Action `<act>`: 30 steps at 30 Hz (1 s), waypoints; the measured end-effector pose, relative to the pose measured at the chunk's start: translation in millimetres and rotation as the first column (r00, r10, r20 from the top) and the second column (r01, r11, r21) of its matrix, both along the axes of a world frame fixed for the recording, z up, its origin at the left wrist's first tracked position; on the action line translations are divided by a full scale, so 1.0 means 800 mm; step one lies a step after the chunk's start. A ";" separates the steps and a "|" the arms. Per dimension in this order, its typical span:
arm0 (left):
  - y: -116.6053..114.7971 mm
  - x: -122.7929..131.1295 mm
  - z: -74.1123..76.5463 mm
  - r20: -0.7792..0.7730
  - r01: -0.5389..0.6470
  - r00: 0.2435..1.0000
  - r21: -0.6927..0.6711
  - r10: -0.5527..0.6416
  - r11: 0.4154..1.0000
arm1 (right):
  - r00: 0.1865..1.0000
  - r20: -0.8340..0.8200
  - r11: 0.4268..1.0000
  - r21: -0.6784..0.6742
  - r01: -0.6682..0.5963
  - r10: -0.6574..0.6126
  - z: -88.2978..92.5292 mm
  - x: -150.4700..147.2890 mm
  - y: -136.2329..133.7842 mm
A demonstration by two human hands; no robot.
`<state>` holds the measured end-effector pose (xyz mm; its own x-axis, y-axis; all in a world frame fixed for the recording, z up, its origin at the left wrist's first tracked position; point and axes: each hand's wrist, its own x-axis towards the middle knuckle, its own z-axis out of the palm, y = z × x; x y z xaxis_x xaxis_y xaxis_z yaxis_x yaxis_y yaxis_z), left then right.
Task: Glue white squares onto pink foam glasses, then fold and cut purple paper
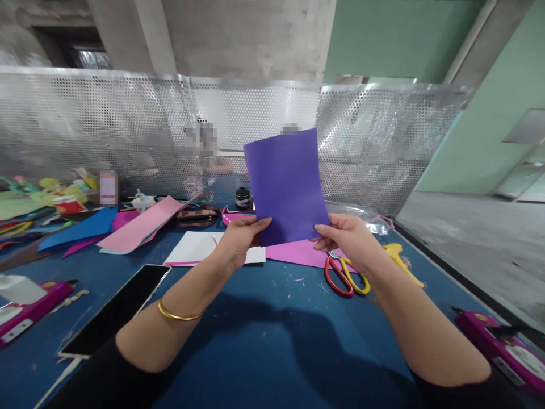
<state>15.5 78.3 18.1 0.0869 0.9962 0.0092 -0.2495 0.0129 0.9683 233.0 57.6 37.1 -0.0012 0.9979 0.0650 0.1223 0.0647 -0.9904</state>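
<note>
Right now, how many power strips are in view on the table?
2. The left power strip is at the left edge, beside the large phone; the right power strip is at the right edge. Both are cut off, and more may be hidden.

Can't make out any readable text here, sorry folks. The upright phone (108, 188) at the far left is pixelated, the flat phone (117, 309) near left just shows a dark screen, and the pink power strip (502, 349) near right has markings too unclear to read.
</note>
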 end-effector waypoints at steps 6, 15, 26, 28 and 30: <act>0.007 -0.006 0.001 0.005 0.043 0.999 0.005 -0.043 0.999 | 1.000 0.006 1.000 -0.030 0.007 -0.007 0.001 0.002 0.001; 0.011 -0.008 0.005 0.095 -0.087 0.992 0.038 0.083 0.995 | 0.997 0.033 0.997 -0.038 -0.068 0.069 -0.001 0.008 0.004; 0.015 -0.009 0.004 0.114 -0.118 0.987 0.042 0.113 0.992 | 0.997 0.010 0.995 -0.064 -0.079 0.079 -0.006 0.009 0.008; 0.016 -0.009 0.004 0.118 -0.124 0.986 0.032 0.120 0.992 | 0.996 0.004 0.994 -0.064 -0.084 0.084 -0.006 0.008 0.008; 0.017 -0.010 0.005 0.128 -0.121 0.985 0.034 0.115 0.992 | 0.997 0.012 0.994 -0.069 -0.081 0.082 -0.005 0.007 0.007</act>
<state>7.5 91.6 22.0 -0.0357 0.9979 0.0537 -0.3663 -0.0630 0.9283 238.7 63.3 33.2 -0.0827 0.9966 -0.0044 0.1343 0.0067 -0.9909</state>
